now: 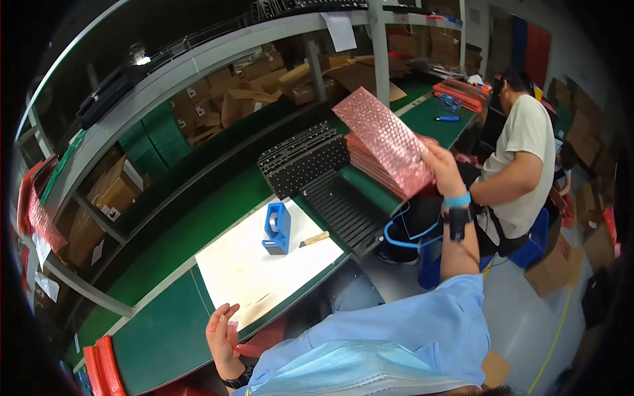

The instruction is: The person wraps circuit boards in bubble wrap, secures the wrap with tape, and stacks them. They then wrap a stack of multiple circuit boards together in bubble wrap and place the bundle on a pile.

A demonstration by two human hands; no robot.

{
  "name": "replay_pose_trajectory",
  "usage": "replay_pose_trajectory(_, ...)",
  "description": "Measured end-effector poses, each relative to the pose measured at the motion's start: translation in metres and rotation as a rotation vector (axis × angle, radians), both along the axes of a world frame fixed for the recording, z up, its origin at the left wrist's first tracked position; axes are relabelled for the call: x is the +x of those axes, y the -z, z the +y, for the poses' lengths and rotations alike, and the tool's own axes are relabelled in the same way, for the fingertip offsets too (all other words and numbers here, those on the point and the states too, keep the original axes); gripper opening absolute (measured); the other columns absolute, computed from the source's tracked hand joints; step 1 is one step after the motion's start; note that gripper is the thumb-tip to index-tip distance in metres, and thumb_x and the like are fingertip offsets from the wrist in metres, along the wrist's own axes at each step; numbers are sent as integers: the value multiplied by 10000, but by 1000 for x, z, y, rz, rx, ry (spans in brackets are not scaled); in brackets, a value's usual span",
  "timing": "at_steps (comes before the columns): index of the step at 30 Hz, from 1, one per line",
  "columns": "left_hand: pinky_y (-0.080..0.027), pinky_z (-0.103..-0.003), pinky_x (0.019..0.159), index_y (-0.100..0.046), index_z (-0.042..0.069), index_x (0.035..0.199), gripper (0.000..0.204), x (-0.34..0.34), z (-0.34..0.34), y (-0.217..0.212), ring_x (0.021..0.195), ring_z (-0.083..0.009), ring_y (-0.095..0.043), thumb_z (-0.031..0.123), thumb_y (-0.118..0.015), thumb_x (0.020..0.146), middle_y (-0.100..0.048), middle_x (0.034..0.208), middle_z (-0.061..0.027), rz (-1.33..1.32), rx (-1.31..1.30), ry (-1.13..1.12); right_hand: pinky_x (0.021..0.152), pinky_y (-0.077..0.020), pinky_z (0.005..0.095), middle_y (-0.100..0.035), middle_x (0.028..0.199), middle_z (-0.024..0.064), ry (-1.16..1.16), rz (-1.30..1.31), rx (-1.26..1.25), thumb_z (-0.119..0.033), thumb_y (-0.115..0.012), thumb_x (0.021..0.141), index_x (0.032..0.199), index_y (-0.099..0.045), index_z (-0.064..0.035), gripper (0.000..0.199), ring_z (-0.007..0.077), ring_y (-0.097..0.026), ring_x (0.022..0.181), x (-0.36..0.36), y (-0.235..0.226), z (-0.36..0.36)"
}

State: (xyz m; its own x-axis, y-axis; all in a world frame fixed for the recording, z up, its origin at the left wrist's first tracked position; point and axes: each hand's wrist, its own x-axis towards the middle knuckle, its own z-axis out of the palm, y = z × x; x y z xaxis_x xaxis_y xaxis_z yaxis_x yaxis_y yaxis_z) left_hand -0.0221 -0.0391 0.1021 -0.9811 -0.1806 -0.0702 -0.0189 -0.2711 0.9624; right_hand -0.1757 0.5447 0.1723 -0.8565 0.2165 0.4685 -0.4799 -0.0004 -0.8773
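Observation:
My right hand (pixel 444 173) is raised over the right end of the bench, its fingers closed on the lower end of a flat pink bubble-wrap bag (pixel 383 135). Behind that bag lies a stack of similar pink bags (pixel 370 162), partly covered by it. At the near left edge of the white board (pixel 238 264), my left hand (pixel 223 333) has its fingers curled around a crumpled piece of pink bubble wrap (pixel 261 342), which hangs below the bench edge. A blue tape dispenser (pixel 277 228) and a knife with a tan handle (pixel 315 239) rest on the board.
Black perforated panels (pixel 300 165) and a ribbed black panel (pixel 343 208) stand beyond the board. Red packets (pixel 104 366) lie at the bench's left end. Cardboard boxes (pixel 241 102) fill the shelf behind. A person in a white shirt (pixel 522 158) sits close on my right.

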Motion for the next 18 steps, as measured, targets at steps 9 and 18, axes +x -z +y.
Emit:
replay_pose_trajectory(9,-367,-151,489,-566,-33,1156,276,-5,20,-3,556,-35,-504,142,-560,943,-660,1090,-213,14,36,53,383,-313,177,-645,747,-27,-38,-322,-177,-154,-595,919,1158,-628,-2,285,33,-475,464,-74,20,66)
replay_pose_trajectory(18,-276,-125,392,-572,-6,1149,261,3,6,0,449,8,-405,165,-546,953,-670,1077,-189,7,-25,14,595,-494,307,-676,855,83,321,-514,788,-234,-635,872,1109,-651,-49,301,205,-622,674,-83,8,74)
